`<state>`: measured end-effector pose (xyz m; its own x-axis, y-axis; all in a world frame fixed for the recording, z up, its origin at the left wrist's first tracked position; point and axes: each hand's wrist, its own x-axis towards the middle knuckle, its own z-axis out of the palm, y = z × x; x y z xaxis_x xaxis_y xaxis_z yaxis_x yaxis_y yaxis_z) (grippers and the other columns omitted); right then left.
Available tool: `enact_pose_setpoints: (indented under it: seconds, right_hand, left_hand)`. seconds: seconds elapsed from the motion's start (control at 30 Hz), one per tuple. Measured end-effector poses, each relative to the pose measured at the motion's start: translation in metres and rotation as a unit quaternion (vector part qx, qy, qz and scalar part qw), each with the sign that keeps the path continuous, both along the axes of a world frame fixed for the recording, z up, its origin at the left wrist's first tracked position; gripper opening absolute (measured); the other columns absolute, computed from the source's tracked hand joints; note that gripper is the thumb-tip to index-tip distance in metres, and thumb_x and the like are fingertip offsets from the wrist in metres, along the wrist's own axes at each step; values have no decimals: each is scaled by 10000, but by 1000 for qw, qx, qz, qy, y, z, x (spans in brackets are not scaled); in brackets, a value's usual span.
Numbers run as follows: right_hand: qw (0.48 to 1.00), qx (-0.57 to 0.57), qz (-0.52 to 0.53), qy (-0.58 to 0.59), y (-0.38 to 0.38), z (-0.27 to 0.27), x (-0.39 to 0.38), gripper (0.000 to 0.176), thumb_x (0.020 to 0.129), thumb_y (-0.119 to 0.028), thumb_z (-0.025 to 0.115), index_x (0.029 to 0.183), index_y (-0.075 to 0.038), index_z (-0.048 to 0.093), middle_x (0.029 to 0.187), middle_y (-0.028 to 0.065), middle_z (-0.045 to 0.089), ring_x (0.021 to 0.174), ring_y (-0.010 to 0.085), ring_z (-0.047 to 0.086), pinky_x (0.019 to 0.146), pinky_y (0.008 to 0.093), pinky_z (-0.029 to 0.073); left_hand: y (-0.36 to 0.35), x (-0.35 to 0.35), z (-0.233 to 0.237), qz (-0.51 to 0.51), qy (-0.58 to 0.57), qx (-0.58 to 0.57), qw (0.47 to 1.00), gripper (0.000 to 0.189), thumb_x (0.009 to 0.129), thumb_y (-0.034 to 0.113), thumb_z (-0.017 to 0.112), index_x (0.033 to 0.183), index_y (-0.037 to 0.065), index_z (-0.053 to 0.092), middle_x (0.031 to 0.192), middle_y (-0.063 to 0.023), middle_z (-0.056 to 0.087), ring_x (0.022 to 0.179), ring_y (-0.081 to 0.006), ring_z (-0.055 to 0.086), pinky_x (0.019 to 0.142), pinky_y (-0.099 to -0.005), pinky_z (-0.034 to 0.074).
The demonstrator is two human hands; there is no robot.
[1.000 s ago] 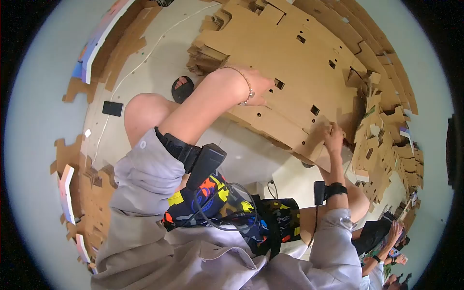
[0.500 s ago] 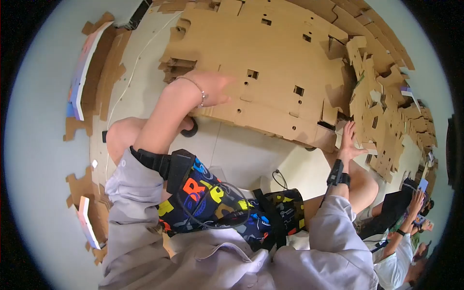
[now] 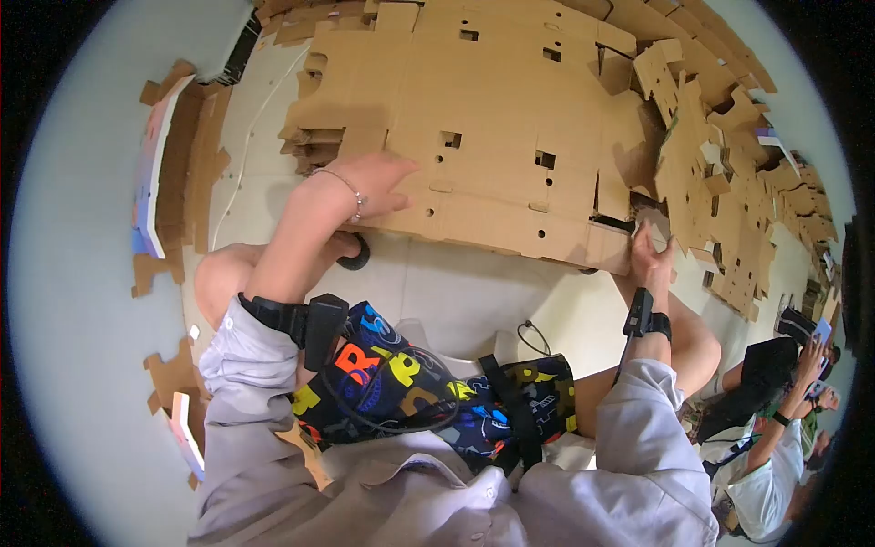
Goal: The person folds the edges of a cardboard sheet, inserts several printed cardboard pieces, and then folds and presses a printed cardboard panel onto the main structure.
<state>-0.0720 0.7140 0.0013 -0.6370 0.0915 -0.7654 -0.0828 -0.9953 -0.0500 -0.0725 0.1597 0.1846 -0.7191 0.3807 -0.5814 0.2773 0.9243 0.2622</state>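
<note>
A large flat cardboard sheet (image 3: 492, 109) with square slots and small round holes lies in front of me. On its front left part rests my left hand (image 3: 369, 182), palm down, fingers stretched out over the surface. My right hand (image 3: 651, 260) is at the sheet's front right corner, fingers upward, with a small cardboard flap (image 3: 653, 217) between fingers and thumb. Beside that flap is a dark cut opening (image 3: 612, 222) in the sheet. How far the right fingers reach behind the cardboard is hidden.
More cut cardboard pieces (image 3: 734, 219) are piled along the right. Cardboard with a coloured printed panel (image 3: 155, 182) stands at the left wall. A white cable (image 3: 255, 128) runs across the floor. Another person's arm (image 3: 784, 410) shows at the lower right.
My right hand was spread beside the corner and has now closed around the flap there. My left hand stays on the sheet. The view has shifted slightly, moving the sheet leftward.
</note>
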Motion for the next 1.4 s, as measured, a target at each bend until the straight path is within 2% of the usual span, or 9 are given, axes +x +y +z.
enact_pose_setpoints:
  seconds: [0.3, 0.47, 0.63, 0.77, 1.07, 1.1, 1.17, 1.2, 1.4]
  right_hand:
    - [985, 98, -56, 129, 2, 30, -63, 573, 903, -379, 558, 1324, -42, 365, 1382, 220, 339, 1273, 379, 353, 1030, 556, 328]
    - [984, 104, 2, 143, 44, -20, -94, 349, 896, -150, 579, 1157, 70, 508, 1132, 159, 567, 1012, 240, 565, 839, 334, 506]
    - [660, 700, 204, 183, 26, -11, -76, 228, 876, -40, 585, 1084, 54, 569, 960, 142, 636, 859, 256, 622, 751, 329, 569]
    - [878, 441, 93, 160, 93, 23, -126, 237, 861, -67, 625, 1072, 14, 553, 904, 93, 623, 775, 211, 613, 652, 313, 553]
    - [471, 840, 126, 240, 6, 289, -147, 229, 835, -25, 659, 1062, -8, 636, 1093, 80, 601, 883, 167, 604, 642, 301, 517]
    - [515, 827, 87, 207, -16, 318, -137, 230, 822, -49, 687, 1033, 32, 644, 1000, 82, 627, 818, 152, 606, 636, 278, 521]
    - [170, 969, 49, 174, 51, 355, -142, 269, 829, -6, 635, 1097, -24, 647, 1060, 91, 633, 916, 171, 603, 692, 330, 526]
    - [143, 976, 24, 161, 67, 371, -138, 272, 836, -26, 626, 1108, -30, 639, 1074, 93, 627, 930, 174, 599, 699, 329, 524]
    - [339, 935, -24, 96, 137, 412, -77, 305, 879, -147, 574, 1172, -60, 589, 1158, 102, 591, 1012, 190, 574, 739, 327, 511]
  left_hand:
    - [22, -7, 5, -18, -41, -31, 999, 542, 857, 354, 560, 1336, 126, 453, 1280, -146, 531, 1175, -303, 509, 981, -402, 418]
    - [28, -2, -6, -46, -28, -23, 998, 513, 852, 360, 560, 1303, 132, 478, 1189, -150, 580, 1099, -311, 560, 908, -408, 466]
    - [34, 3, -27, -78, -46, -41, 995, 480, 852, 337, 545, 1288, 147, 481, 1121, -142, 611, 1042, -315, 590, 855, -420, 492]
    - [32, -1, -32, -96, -28, -26, 995, 483, 858, 330, 539, 1305, 162, 465, 1123, -146, 614, 1032, -314, 596, 853, -428, 492]
    - [47, -5, 1, -67, -36, -3, 997, 515, 856, 372, 567, 1311, 148, 471, 1214, -175, 564, 1123, -336, 537, 957, -425, 431]
    - [46, -4, 3, -66, -34, 9, 997, 512, 858, 374, 565, 1307, 146, 475, 1209, -177, 567, 1121, -339, 538, 955, -426, 432]
    - [44, -5, 3, -84, 0, 25, 996, 514, 858, 378, 563, 1306, 143, 474, 1192, -185, 573, 1103, -346, 547, 943, -433, 438]
    - [42, -4, 2, -88, 17, 32, 996, 515, 859, 380, 562, 1306, 141, 473, 1184, -189, 577, 1094, -350, 552, 937, -436, 442]
    - [39, 1, 6, -84, 17, 16, 996, 524, 866, 393, 551, 1318, 144, 463, 1146, -196, 595, 1043, -359, 577, 897, -435, 463]
